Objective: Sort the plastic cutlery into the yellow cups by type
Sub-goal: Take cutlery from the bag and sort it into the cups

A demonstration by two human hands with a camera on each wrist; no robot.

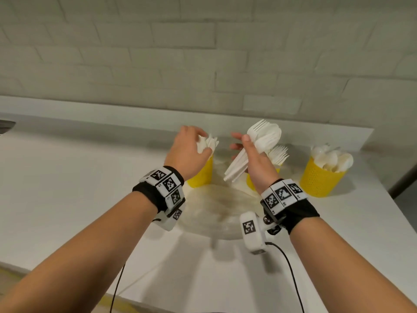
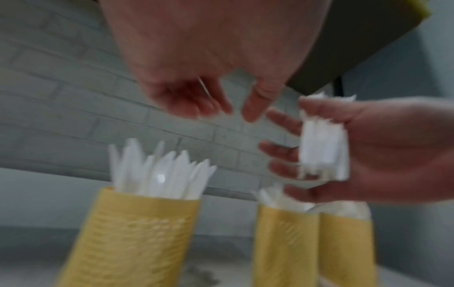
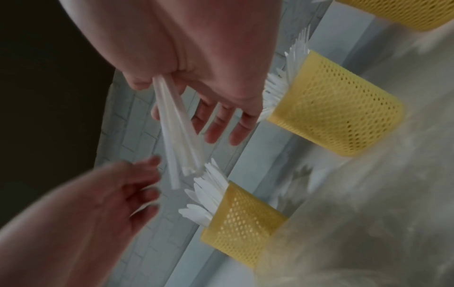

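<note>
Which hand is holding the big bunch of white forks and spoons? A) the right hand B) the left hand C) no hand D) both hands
A: the right hand grips the bunch, while the left hand hovers over the knives cup.

Both forearms reach forward over the table, each wrist wrapped in a black band with white marker blocks. The left hand (image 1: 188, 152) is raised, back up, fingers loosely bent and pointing down, nothing visibly held in them. The right hand (image 1: 253, 159) stands thumb up, just beside the left; thumb and palm clamp a bundle (image 1: 252, 150), while its fingers (image 3: 222, 124) stretch out nearly straight. The hands are near but apart.
</note>
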